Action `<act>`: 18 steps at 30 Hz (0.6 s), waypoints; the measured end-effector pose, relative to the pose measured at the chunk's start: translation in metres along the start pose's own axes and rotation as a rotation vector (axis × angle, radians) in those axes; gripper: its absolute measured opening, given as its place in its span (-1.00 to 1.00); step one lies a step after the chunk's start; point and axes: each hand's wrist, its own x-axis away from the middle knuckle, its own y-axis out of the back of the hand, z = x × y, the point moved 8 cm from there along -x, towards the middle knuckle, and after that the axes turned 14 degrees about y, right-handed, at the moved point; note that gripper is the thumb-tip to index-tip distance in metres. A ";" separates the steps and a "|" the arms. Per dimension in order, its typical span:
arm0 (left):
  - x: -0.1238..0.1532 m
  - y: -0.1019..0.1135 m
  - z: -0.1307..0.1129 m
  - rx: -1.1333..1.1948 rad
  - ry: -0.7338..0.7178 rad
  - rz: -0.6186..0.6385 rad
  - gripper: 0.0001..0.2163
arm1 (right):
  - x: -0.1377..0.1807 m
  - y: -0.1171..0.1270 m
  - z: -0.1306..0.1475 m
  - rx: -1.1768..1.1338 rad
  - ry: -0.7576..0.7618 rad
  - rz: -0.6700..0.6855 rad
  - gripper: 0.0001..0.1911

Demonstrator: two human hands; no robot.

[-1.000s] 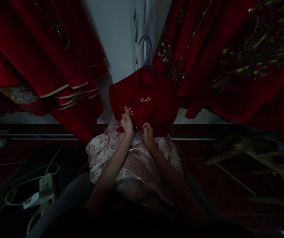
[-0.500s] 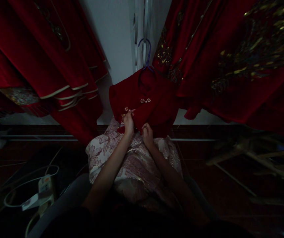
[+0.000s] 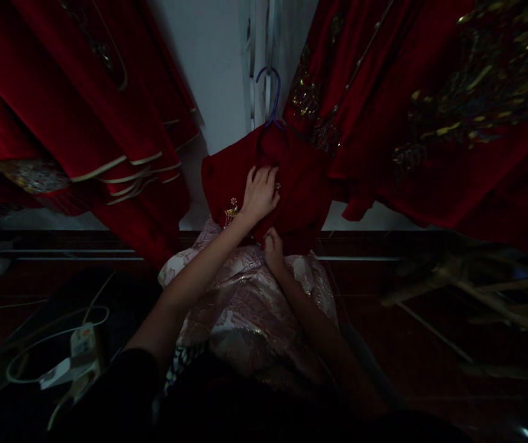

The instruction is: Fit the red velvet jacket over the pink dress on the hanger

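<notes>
A red top (image 3: 227, 163) with ornamental fastenings hangs on a purple hanger (image 3: 274, 98) in front of me. My left hand (image 3: 261, 194) lies over its upper front, just below the collar, with the fingers spread apart on the cloth. It partly covers the upper beaded fastening (image 3: 277, 186). To the left of my wrist a gold tasselled ornament (image 3: 231, 213) shows on the chest. Lower down, my right hand (image 3: 274, 251) is closed in a pinch at the bottom edge of the top. A pink and white floral brocade cloth (image 3: 240, 289) covers my lap.
Red garments with pale piping (image 3: 125, 123) hang at the left, and red garments with gold sequins (image 3: 430, 141) at the right. A power strip (image 3: 84, 347) with white cables lies at lower left. A wooden frame (image 3: 471, 289) stands at right.
My left hand has moved up from the tasselled ornament to the upper fastening below the collar, and its fingers have spread. My right hand stays at the lower edge.
</notes>
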 end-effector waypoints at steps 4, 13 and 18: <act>0.004 -0.021 0.010 -0.093 -0.020 0.049 -0.64 | 0.000 0.000 -0.003 -0.010 -0.019 -0.008 -0.91; 0.001 0.002 0.019 -0.054 -0.076 0.004 -0.74 | 0.001 -0.001 -0.004 -0.017 -0.014 -0.002 -0.93; 0.001 0.009 0.019 -0.153 -0.135 0.037 -0.79 | 0.001 0.000 -0.003 -0.036 -0.009 -0.008 -0.94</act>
